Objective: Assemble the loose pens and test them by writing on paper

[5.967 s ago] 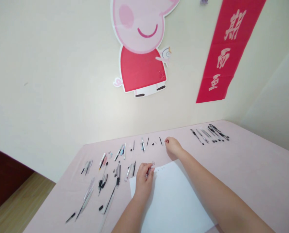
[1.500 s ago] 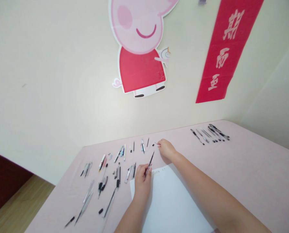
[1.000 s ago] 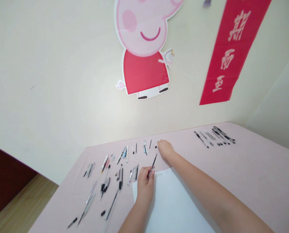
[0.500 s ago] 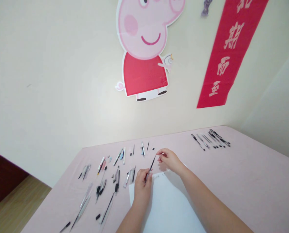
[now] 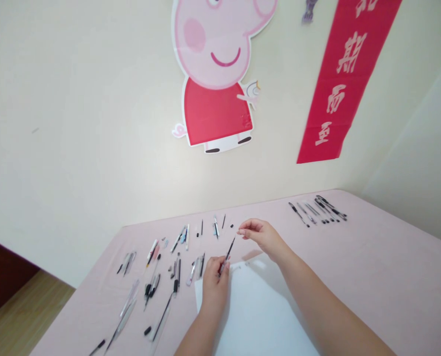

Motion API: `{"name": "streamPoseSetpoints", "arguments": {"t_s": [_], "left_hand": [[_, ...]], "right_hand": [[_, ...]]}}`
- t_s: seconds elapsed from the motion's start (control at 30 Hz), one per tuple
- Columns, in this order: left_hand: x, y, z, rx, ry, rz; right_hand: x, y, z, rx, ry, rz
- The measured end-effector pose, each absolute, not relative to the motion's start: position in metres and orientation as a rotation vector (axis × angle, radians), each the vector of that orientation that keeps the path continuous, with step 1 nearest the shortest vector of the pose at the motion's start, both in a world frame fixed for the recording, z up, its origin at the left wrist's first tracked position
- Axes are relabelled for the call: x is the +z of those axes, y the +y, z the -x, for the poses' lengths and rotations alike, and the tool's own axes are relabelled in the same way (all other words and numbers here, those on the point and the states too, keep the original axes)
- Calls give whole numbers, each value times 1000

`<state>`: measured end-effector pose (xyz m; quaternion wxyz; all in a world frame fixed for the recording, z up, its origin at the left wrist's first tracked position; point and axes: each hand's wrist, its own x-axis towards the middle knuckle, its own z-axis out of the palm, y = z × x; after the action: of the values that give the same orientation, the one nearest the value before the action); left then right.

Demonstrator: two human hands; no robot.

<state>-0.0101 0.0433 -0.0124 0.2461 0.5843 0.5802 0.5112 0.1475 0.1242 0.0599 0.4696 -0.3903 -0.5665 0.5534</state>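
Observation:
My left hand (image 5: pixel 213 277) is closed around the lower end of a thin black pen refill (image 5: pixel 228 251), which points up and away from me. Just beyond the refill's tip, my right hand (image 5: pixel 262 234) hovers above the table with thumb and forefinger pinched on a tiny part too small to make out. Both hands are over the far edge of a white sheet of paper (image 5: pixel 257 311) lying on the pink table (image 5: pixel 372 277).
Several loose pens, refills and caps (image 5: pixel 168 257) lie scattered left of my hands. A row of assembled pens (image 5: pixel 317 210) sits at the far right. A cartoon pig cutout (image 5: pixel 216 74) and a red banner (image 5: pixel 339 84) hang on the wall behind.
My right hand lifted off the table from the small parts and came toward the refill's tip with something pinched. The left hand raised the refill slightly.

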Motion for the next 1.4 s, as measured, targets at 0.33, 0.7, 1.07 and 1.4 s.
{"name": "streamPoseSetpoints", "arguments": {"t_s": [0.33,0.7,1.07,1.4], "left_hand": [[-16,45,11,1390,1571,-1632],[-14,45,10,1403,1568,-1623],[-14,44,10,1378,1572,-1638],[-14,45,10,1394,1570,-1646]], "right_hand": [[62,120,-142,1237,-1453,939],[59,121,-139,1112,-1580,985],[56,118,-135,1016,-1737,1003],[57,124,-144,1052,-1722,977]]}}
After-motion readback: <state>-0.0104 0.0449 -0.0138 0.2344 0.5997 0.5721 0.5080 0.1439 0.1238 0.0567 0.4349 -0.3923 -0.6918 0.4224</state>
